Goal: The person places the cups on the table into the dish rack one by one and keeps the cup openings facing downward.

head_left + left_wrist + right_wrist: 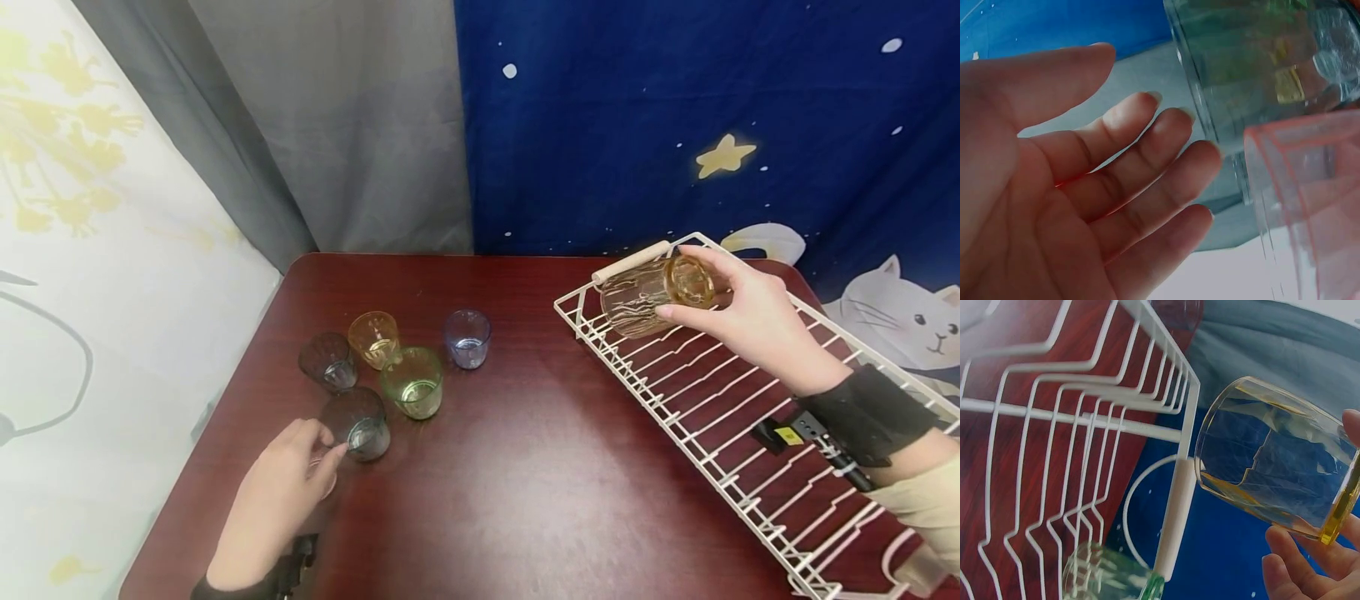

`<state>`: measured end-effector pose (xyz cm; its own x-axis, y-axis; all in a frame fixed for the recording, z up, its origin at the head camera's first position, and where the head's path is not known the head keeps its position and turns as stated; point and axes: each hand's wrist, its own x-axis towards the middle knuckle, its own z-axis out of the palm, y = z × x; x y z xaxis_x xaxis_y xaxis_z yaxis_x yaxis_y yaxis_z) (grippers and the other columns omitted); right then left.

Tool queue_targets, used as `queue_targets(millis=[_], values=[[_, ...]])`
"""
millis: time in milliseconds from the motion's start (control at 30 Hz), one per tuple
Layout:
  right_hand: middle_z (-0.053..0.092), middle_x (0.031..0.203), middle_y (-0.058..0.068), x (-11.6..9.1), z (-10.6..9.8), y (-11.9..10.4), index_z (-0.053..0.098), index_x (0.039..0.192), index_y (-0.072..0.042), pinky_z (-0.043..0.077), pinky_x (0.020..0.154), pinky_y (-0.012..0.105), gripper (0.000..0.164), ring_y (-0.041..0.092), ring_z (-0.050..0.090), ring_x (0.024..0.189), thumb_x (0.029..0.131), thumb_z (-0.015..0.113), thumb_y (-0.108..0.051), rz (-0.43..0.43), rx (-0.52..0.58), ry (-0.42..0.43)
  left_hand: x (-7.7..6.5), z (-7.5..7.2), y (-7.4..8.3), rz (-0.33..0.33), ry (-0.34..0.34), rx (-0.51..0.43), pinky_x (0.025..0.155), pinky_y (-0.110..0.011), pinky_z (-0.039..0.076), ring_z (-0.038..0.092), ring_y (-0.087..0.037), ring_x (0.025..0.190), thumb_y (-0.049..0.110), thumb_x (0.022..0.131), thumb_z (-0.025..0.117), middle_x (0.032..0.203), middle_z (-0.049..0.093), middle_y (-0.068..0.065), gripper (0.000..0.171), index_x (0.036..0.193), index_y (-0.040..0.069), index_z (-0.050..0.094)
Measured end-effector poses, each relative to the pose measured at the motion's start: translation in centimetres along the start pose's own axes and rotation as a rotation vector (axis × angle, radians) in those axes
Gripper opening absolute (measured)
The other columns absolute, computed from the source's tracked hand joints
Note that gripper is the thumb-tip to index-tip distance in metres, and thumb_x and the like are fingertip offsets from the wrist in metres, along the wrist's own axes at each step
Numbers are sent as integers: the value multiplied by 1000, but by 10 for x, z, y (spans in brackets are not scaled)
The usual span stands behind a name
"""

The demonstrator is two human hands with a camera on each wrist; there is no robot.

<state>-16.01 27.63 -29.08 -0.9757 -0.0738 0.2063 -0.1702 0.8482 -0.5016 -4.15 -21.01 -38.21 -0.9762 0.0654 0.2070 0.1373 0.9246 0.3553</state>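
My right hand [765, 312] grips an amber glass [652, 296] near its base and holds it tilted on its side above the far end of a white wire rack [708, 457]. In the right wrist view its mouth points toward the rack's wooden handle [1179, 515]. My left hand [281, 483] is beside a pink glass [1329, 206], at the near end of a group of glasses. Its fingers are loosely extended, apart from the pink glass in the left wrist view. A grey glass [358, 425] stands just beyond the fingertips.
On the table [480, 508] also stand a green glass [412, 383], a yellow glass [374, 339], a dark glass [328, 362] and a blue glass [468, 339]. Another greenish glass [1107, 575] shows by the rack handle. Curtains [375, 125] hang behind.
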Motion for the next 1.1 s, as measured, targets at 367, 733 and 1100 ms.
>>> queue_targets(millis=[367,733,1100], values=[[51,139,26,0,-12,27,36,150,-25,41,81,52,85,41,53,111,79,76,-50,84,-58,-36,-8,1,-10,-44,-76,9,57,-30,41,54,-12,67,20,88,69,73,55,0,17,80,14,55],[58,125,26,2,-21,53,46,142,-14,37,76,46,82,41,52,106,75,79,-47,93,-108,-5,-11,2,-14,-100,-151,24,58,-29,41,54,-10,68,23,88,69,74,55,2,19,79,15,54],[50,135,32,4,-26,75,46,139,-7,34,85,56,80,50,48,114,77,78,-45,101,-144,-70,-14,4,-17,-93,-131,4,58,-24,41,49,-7,68,23,89,69,76,55,4,15,83,15,56]])
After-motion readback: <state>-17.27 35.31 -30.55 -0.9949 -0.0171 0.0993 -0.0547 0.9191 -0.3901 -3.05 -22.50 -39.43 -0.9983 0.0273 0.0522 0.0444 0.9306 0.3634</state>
